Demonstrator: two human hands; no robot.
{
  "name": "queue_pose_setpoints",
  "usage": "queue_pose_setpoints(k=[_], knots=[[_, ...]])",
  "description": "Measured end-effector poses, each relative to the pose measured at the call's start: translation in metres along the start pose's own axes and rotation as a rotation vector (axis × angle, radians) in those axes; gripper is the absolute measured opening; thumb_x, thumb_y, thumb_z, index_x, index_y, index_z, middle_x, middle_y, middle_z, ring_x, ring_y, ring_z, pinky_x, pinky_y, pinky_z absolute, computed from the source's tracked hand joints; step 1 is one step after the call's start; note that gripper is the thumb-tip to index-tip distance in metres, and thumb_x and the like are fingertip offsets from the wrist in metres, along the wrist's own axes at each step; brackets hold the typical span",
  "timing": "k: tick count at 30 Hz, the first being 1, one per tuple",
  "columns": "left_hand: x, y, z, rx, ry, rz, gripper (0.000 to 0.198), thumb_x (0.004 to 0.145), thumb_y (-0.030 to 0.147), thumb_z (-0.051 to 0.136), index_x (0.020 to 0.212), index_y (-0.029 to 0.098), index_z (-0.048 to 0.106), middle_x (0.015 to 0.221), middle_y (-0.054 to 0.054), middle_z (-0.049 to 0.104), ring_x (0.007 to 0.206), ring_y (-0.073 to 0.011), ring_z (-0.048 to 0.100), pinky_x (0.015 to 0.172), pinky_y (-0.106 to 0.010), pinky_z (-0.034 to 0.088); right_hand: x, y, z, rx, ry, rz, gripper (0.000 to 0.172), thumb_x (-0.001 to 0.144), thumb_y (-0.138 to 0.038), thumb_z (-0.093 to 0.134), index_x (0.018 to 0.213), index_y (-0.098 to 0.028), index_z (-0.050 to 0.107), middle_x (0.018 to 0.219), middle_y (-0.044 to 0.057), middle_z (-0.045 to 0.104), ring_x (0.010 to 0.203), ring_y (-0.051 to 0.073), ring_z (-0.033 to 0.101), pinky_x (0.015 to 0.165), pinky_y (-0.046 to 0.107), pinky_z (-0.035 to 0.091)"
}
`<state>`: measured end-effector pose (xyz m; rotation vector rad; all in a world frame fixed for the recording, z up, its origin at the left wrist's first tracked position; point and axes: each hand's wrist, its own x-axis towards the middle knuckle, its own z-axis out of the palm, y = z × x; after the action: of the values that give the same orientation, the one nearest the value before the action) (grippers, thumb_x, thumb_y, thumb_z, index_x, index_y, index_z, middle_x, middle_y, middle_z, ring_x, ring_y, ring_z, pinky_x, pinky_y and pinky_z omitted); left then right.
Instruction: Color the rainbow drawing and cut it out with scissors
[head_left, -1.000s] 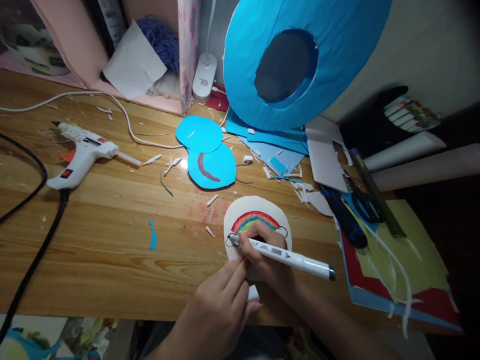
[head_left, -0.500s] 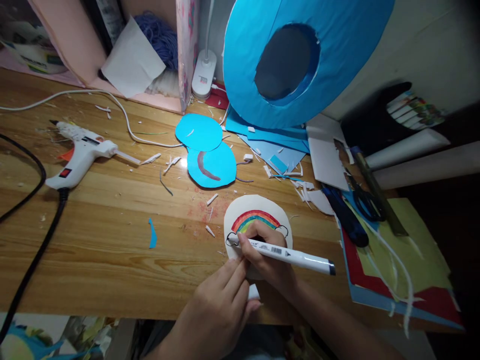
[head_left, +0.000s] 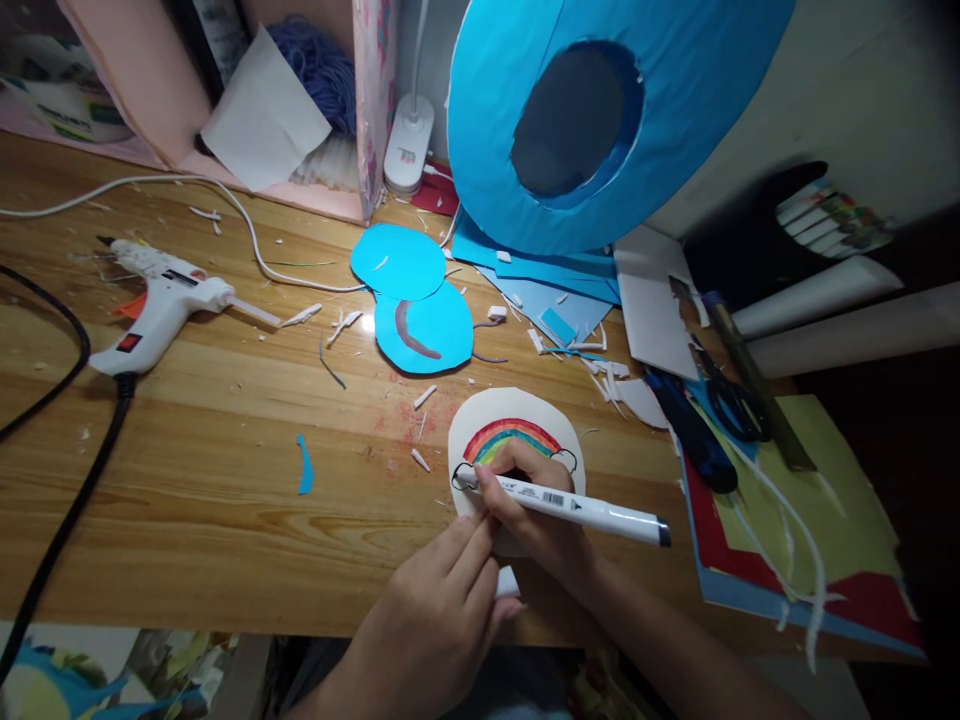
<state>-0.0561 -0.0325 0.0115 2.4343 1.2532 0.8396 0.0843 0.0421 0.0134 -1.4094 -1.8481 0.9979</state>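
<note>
I count two sets of fingers, my left fingers [head_left: 454, 548] and my right fingers [head_left: 521, 456], with one marker [head_left: 607, 514] and one white cap-like piece [head_left: 507, 582]. I see one white disc [head_left: 514, 400], bearing one rainbow [head_left: 511, 425] and two cloud-like outlines [head_left: 566, 459]. Two small blue discs [head_left: 397, 258] and one large blue ring [head_left: 484, 150] give me three blue rounds. I find one glue gun [head_left: 154, 322] with one glue stick [head_left: 255, 311], one pair of scissors [head_left: 735, 403], one dark-blue-handled tool [head_left: 697, 440], one brownish rod [head_left: 763, 395], two pale rolls [head_left: 817, 298] and one bundle of blue cord [head_left: 322, 78]. The white scraps [head_left: 424, 397] on my desk [head_left: 210, 540] are too many and too small for me to count surely.
</note>
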Motion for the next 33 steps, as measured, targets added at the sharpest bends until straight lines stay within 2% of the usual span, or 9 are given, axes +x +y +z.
queue_pose_setpoints(k=[11, 33], knots=[[-0.0019, 0.0005, 0.0006, -0.003, -0.011, -0.002, 0.033, 0.098, 0.025, 0.032, 0.1, 0.009, 0.061, 0.113, -0.014, 0.067, 0.105, -0.0267, 0.064, 0.086, -0.038, 0.057, 0.002, -0.0031, -0.0024, -0.01, -0.053, -0.017, 0.027, 0.083, -0.031, 0.055, 0.06, -0.02, 0.046, 0.051, -0.005, 0.049, 0.047, 0.009, 0.045, 0.047, 0.022, 0.035], [-0.0007, 0.0002, -0.0004, 0.019, 0.013, -0.005, 0.035, 0.099, 0.026, 0.031, 0.095, 0.01, 0.062, 0.109, -0.013, 0.069, 0.103, -0.0253, 0.065, 0.084, -0.036, 0.057, 0.0012, -0.0011, -0.0048, -0.033, -0.066, -0.02, 0.027, 0.082, -0.028, 0.052, 0.058, -0.021, 0.041, 0.051, -0.005, 0.043, 0.047, 0.01, 0.041, 0.048, 0.024, 0.032]])
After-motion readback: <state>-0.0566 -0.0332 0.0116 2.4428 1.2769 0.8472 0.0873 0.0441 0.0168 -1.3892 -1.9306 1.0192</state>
